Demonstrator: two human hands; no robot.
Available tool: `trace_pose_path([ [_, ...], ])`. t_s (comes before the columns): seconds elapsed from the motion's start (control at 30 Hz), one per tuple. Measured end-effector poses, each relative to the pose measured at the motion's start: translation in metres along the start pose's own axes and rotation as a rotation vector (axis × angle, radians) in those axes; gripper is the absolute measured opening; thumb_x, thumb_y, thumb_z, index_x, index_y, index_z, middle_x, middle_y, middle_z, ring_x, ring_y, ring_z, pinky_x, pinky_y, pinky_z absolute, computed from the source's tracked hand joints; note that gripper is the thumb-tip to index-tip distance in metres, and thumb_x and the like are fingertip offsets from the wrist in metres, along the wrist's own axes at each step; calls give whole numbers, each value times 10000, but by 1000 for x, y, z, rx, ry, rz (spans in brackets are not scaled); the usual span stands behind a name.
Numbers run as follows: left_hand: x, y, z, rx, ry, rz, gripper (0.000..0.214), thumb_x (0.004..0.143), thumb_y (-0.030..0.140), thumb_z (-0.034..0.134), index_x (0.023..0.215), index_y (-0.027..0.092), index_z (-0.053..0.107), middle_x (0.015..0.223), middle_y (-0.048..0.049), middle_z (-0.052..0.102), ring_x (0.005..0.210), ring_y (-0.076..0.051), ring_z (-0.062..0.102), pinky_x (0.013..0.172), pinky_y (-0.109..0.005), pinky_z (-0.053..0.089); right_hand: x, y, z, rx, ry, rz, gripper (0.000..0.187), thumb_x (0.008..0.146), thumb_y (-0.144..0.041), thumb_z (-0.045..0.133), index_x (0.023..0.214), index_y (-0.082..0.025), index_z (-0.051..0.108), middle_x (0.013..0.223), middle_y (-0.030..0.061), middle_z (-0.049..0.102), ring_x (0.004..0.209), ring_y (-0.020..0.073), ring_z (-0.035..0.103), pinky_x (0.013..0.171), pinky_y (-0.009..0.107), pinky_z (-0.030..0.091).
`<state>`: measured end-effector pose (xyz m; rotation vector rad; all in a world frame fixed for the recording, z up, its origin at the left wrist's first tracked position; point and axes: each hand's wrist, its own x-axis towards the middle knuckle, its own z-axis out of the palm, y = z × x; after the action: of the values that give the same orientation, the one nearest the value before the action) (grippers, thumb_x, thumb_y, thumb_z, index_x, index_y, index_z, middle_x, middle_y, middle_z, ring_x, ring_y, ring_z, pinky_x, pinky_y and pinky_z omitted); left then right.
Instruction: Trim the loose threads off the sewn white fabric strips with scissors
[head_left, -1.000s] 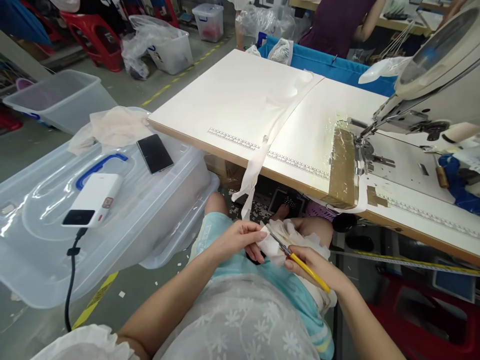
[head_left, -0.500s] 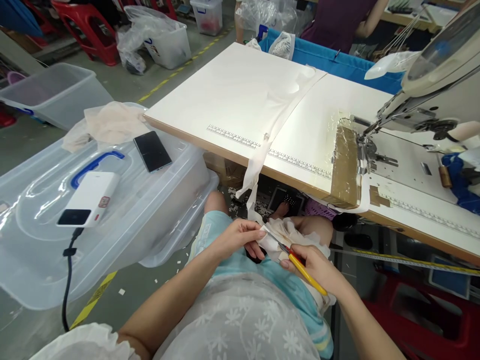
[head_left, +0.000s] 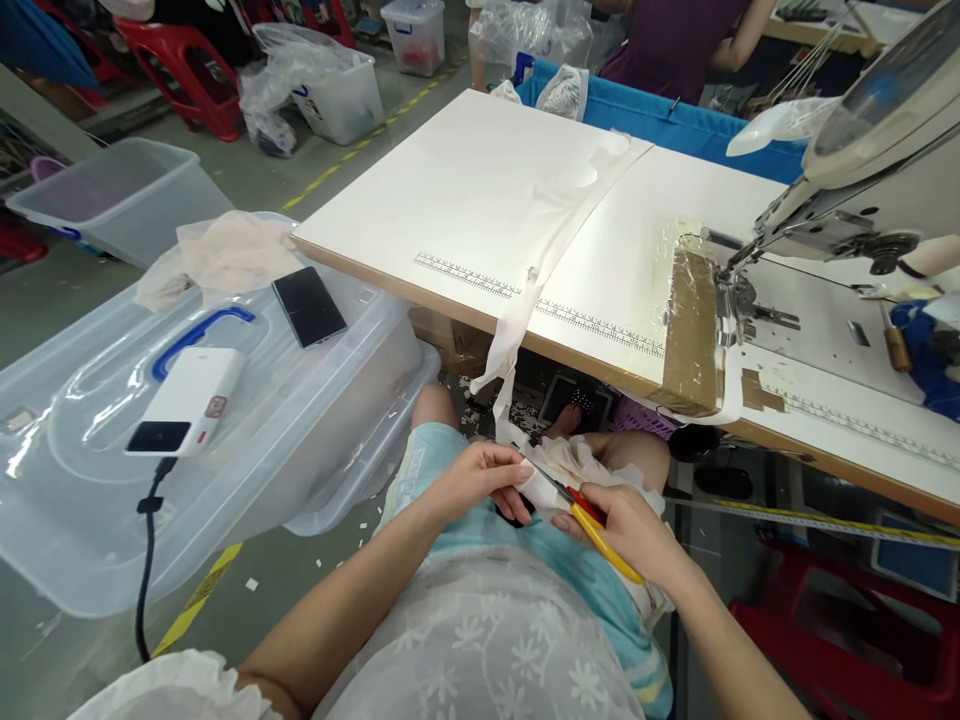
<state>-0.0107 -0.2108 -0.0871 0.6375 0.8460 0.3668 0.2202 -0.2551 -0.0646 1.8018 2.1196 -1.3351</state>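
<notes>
While my left hand (head_left: 491, 478) stays put above my lap, what changes is at the scissors (head_left: 607, 545). Over the last 1 s their red handle (head_left: 589, 504) comes into sight beside the yellow 1; at the start of that interval I make out only yellow. My reading: the handles spread, so the blades part at the cloth (head_left: 538, 490) and the cut stands open at this instant. Whether any cloth is severed, I cannot tell.

Fingers, left: thumb and forefinger narrow, pinching the cloth near the blade tips; the other fingers curl loosely below. Fingers, right: the right hand (head_left: 628, 525) is wrapped around the handles; I cannot tell which fingers sit in the loops.

Cloth position: between my 2 hands, over my lap, with pale ruffled fabric (head_left: 600, 462) just beyond. 2nd change: the strip (head_left: 507, 345) hanging off the table (head_left: 420, 180) now has its lower end shifted right, just beside my left fingers. Whether strip and cloth are 1 piece is not clear.

The upper strip lies across the printed ruler (head_left: 465, 275), seemingly unmoved, well apart from the machine (head_left: 847, 230).
</notes>
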Motion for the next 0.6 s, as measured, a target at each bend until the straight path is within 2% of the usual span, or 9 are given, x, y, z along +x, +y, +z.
trace_pose_path([
  [0.07, 1, -5, 4, 37, 2, 1, 503, 684, 620, 755, 756, 140, 620, 593, -67, 704, 579, -186, 705, 531, -213, 518, 1, 0, 4, 111, 34, -12, 561, 834, -711, 516, 628, -213, 358, 572, -22, 401, 545, 137, 355, 518, 270, 227],
  [0.17, 5, -14, 17, 74, -48, -17, 520, 748, 672, 656, 828, 172, 541, 586, -34, 680, 585, -184, 703, 556, -231, 520, 5, -1, 15, 390, 101, -46, 430, 826, -592, 617, 745, -205, 450, 680, -13, 483, 617, 146, 441, 559, 252, 344],
  [0.27, 10, -5, 26, 202, -135, -5, 436, 876, 659, 471, 895, 228, 412, 574, 24, 629, 541, -182, 674, 516, -249, 497, 11, 0, 30, 605, 234, -74, 373, 848, -528, 616, 771, -203, 450, 683, -20, 465, 613, 137, 452, 564, 239, 392],
  [0.33, 12, 22, 26, 472, -62, 129, 321, 943, 549, 415, 906, 230, 422, 633, 20, 628, 561, -173, 652, 516, -255, 479, 13, 2, 38, 623, 346, -84, 371, 851, -510, 622, 746, -200, 448, 674, -19, 462, 601, 132, 451, 554, 230, 397],
  [0.4, 15, 63, 23, 867, 147, 395, 219, 964, 407, 440, 912, 204, 502, 768, -19, 650, 671, -170, 638, 592, -276, 489, 10, 5, 42, 598, 418, -87, 371, 845, -501, 641, 741, -192, 466, 683, -15, 464, 599, 126, 452, 547, 219, 401],
  [0.47, 20, 106, 20, 1292, 359, 629, 149, 953, 276, 480, 979, 158, 567, 971, -85, 648, 869, -205, 617, 721, -317, 509, 5, 8, 44, 569, 449, -86, 377, 850, -509, 638, 737, -188, 474, 680, -15, 462, 593, 121, 453, 539, 208, 404],
  [0.5, 24, 125, 18, 1494, 434, 660, 153, 938, 212, 490, 1022, 122, 580, 1052, -126, 628, 964, -235, 594, 766, -336, 513, 2, 10, 46, 551, 454, -85, 382, 856, -516, 630, 735, -188, 476, 678, -13, 466, 592, 121, 460, 540, 204, 412],
  [0.53, 28, 141, 17, 1671, 483, 636, 179, 919, 144, 482, 1054, 84, 584, 1112, -164, 603, 1035, -263, 570, 787, -350, 518, 0, 13, 47, 531, 469, -81, 391, 861, -529, 618, 730, -188, 477, 676, -9, 474, 592, 122, 470, 543, 203, 423],
  [0.6, 36, 164, 12, 1926, 539, 488, 252, 874, 29, 430, 1062, 37, 598, 1151, -211, 578, 1098, -294, 545, 772, -352, 531, -6, 19, 51, 500, 555, -50, 424, 870, -575, 582, 718, -191, 488, 663, 0, 489, 591, 130, 495, 549, 201, 447],
])
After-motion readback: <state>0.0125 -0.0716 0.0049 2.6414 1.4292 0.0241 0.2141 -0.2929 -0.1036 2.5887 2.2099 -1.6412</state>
